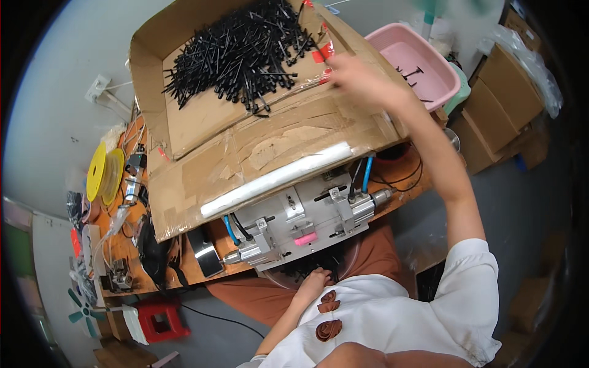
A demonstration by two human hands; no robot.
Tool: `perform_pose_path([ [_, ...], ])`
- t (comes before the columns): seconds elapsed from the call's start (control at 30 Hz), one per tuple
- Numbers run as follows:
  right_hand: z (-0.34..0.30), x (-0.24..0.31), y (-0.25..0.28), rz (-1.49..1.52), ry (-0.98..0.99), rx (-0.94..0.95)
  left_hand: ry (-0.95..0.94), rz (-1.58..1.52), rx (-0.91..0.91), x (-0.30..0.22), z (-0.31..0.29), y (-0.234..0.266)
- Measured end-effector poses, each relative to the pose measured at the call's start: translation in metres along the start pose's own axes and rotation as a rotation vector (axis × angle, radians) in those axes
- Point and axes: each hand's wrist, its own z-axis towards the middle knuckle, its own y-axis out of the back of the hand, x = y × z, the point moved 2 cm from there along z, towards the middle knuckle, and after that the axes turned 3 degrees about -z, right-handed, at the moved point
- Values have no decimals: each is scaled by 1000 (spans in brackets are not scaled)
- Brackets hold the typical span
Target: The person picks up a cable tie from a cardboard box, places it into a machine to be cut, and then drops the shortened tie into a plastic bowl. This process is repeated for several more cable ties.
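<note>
My right hand is stretched out over the right edge of a large open cardboard box, smeared by motion. A thin dark piece shows by its fingertips, but I cannot tell whether they grip it. Inside the box lies a big heap of thin black plastic pieces with thicker ends. My left hand is low at my lap, its fingers curled together over a clear round bowl of similar black pieces. What those fingers hold is hidden. Just above is a metal fixture with a pink block at its front.
A pink basin with a few black pieces stands right of the box. Folded cartons lean beyond it. On the wooden bench at left are a yellow spool, cables and a black pouch. A red stool stands below.
</note>
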Motion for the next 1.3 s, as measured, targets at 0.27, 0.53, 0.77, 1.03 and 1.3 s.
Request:
perform_pose_path([
  [0.27,1,-111,15,-301,-304,4,10,135,16,6,12,-5],
  [0.53,141,32,-77,42,-271,40,71,-79,329,25,26,-24],
  [0.77,139,64,-81,39,-204,68,-36,19,452,37,38,-29],
  [1.03,106,101,-64,192,-93,0,-24,-3,376,29,33,-37],
  [1.3,100,106,-52,407,15,62,-210,32,374,-65,-13,72],
])
